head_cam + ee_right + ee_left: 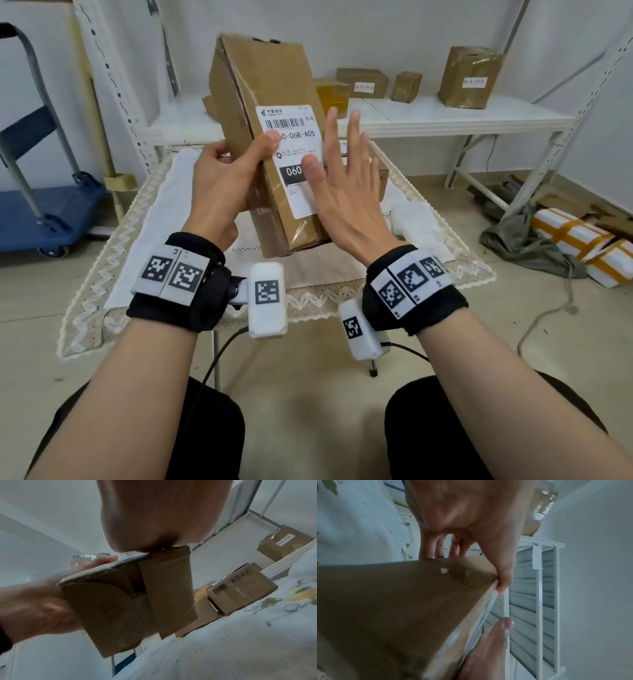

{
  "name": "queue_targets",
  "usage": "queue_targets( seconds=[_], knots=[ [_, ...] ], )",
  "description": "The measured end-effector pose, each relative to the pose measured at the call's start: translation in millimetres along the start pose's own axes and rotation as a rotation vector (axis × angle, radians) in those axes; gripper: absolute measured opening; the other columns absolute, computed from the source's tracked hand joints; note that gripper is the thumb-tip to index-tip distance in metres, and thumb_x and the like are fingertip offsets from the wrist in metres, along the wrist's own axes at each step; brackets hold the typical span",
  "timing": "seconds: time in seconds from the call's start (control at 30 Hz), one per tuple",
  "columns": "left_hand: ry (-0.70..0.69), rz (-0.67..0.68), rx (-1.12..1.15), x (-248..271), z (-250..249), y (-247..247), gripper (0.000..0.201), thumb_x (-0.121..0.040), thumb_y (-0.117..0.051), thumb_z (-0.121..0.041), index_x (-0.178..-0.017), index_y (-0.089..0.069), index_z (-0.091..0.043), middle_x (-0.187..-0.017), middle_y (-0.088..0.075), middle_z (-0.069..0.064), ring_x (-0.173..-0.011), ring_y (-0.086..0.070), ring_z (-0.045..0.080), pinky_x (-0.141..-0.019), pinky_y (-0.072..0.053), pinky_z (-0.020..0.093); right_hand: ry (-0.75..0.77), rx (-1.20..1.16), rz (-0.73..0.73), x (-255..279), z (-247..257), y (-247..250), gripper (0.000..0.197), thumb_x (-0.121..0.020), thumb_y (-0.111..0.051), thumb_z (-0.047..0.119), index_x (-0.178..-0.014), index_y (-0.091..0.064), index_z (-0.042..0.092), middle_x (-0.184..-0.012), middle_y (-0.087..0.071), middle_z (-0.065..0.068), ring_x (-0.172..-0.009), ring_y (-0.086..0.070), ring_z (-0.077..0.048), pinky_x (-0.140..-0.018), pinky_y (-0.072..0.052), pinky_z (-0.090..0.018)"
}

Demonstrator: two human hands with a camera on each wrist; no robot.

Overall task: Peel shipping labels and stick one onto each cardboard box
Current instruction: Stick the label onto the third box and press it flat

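Note:
A tall cardboard box [263, 78] is held tilted above the table, with a white shipping label [298, 202] stuck on the face turned to me. My left hand [239, 161] grips the box's left edge, thumb on the label's upper left and fingers behind. My right hand [342, 178] lies against the label's right side with straight, spread fingers, its thumb pressing the dark band. The left wrist view shows the box [393, 608] side-on with my left hand [471, 527] clamped on its edge. In the right wrist view the box [120, 601] has a taped underside, below my right hand [163, 513].
A table with a lace cloth [445, 260] lies below, with another box [382, 181] on it behind my right hand. A white shelf [445, 116] beyond carries several boxes. A blue cart [41, 212] stands left. Taped white parcels [575, 240] lie on the floor at right.

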State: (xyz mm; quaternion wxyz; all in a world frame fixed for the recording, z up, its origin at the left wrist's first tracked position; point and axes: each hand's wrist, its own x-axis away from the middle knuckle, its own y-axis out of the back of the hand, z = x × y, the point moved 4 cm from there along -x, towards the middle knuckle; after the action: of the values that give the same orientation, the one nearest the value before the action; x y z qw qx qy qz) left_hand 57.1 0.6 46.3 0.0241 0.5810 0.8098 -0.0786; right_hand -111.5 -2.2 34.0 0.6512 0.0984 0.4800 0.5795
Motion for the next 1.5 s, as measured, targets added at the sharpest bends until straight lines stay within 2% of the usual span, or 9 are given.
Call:
queue_targets(
  seconds=[0.33,0.57,0.77,1.0,1.1,1.27,1.37,1.47,1.5],
  knots=[
    [0.068,-0.118,0.061,-0.9,4.5,11.2,0.060,-0.075,-0.084,-0.054,-0.119,-0.059,-0.022,-0.106,-0.078,-0.007,-0.094,-0.075,0.010,-0.080,-0.063,0.037,-0.139,0.024,0.047,-0.6,-30.9,0.2,0.070,-0.103,-0.012,0.064,-0.159,0.018,0.036,-0.167,0.025,0.000,-0.155,0.021,-0.026,-0.124,0.009,-0.056],
    [0.084,-0.096,0.075,-1.2,10.1,3.2,0.064,-0.075,-0.084,-0.053,-0.123,-0.060,-0.019,-0.106,-0.078,-0.006,-0.095,-0.075,0.011,-0.077,-0.062,0.034,0.022,0.022,0.083,1.9,-1.9,-4.4,0.068,-0.103,-0.014,0.062,-0.159,0.016,0.038,-0.166,0.027,0.005,-0.153,0.025,-0.021,-0.122,0.018,-0.048],
    [0.073,-0.126,0.087,-5.7,6.6,11.9,0.067,-0.075,-0.085,-0.052,-0.125,-0.055,-0.021,-0.109,-0.077,-0.006,-0.094,-0.075,0.008,-0.080,-0.063,0.036,-0.212,0.038,0.103,0.2,-40.7,-3.4,0.072,-0.101,-0.012,0.067,-0.159,0.018,0.035,-0.167,0.026,0.000,-0.154,0.023,-0.024,-0.124,0.010,-0.056],
    [0.050,-0.103,0.055,-3.8,2.9,12.8,0.073,-0.070,-0.087,-0.053,-0.128,-0.057,-0.020,-0.109,-0.077,-0.006,-0.094,-0.075,0.008,-0.087,-0.062,0.040,0.031,0.016,0.068,-0.6,2.8,-5.8,0.068,-0.103,-0.014,0.063,-0.158,0.019,0.039,-0.166,0.029,0.007,-0.153,0.026,-0.018,-0.122,0.018,-0.046],
    [0.024,-0.097,0.021,-4.0,-0.2,16.4,0.069,-0.071,-0.087,-0.051,-0.126,-0.060,-0.020,-0.108,-0.076,-0.005,-0.092,-0.075,0.009,-0.085,-0.063,0.040,-0.113,0.020,0.138,3.9,-17.4,-17.7,0.071,-0.100,-0.011,0.067,-0.158,0.020,0.038,-0.167,0.027,0.005,-0.154,0.024,-0.020,-0.124,0.013,-0.052],
    [0.039,0.057,0.006,-6.5,-4.4,24.0,0.052,-0.085,-0.076,-0.047,-0.127,-0.064,-0.020,-0.104,-0.079,-0.007,-0.082,-0.073,0.008,-0.069,-0.058,0.029,-0.342,-0.524,0.181,-4.7,-22.6,-5.7,0.085,-0.095,-0.030,0.076,-0.155,0.020,0.044,-0.170,-0.011,0.008,-0.157,-0.010,-0.019,-0.126,-0.010,-0.053],
    [0.019,0.149,-0.006,-7.7,-1.4,17.0,0.055,-0.088,-0.073,-0.048,-0.132,-0.063,-0.017,-0.105,-0.079,-0.006,-0.089,-0.072,0.012,-0.070,-0.057,0.026,-0.455,-0.819,0.232,-5.2,-11.0,-1.5,0.087,-0.096,-0.050,0.064,-0.160,0.005,0.043,-0.135,-0.058,0.021,-0.132,-0.054,-0.010,-0.118,-0.038,-0.045],
    [0.040,0.133,0.014,-11.9,5.7,13.5,0.093,-0.082,-0.073,-0.061,-0.155,-0.038,-0.015,-0.132,-0.069,-0.001,-0.118,-0.066,0.013,-0.103,-0.053,0.036,-0.481,-0.891,0.219,-6.6,-9.3,-2.0,0.086,-0.097,-0.055,0.056,-0.161,0.000,0.039,-0.123,-0.064,0.021,-0.118,-0.063,-0.007,-0.110,-0.047,-0.042],
    [0.014,0.103,-0.037,-13.2,4.3,12.8,0.102,-0.082,-0.069,-0.066,-0.161,-0.023,-0.020,-0.153,-0.052,0.002,-0.138,-0.051,0.016,-0.120,-0.035,0.041,-0.485,-0.888,0.211,-6.0,-10.1,-2.3,0.089,-0.097,-0.057,0.055,-0.161,0.002,0.039,-0.128,-0.064,0.017,-0.119,-0.063,-0.008,-0.111,-0.047,-0.042]
  ],
)
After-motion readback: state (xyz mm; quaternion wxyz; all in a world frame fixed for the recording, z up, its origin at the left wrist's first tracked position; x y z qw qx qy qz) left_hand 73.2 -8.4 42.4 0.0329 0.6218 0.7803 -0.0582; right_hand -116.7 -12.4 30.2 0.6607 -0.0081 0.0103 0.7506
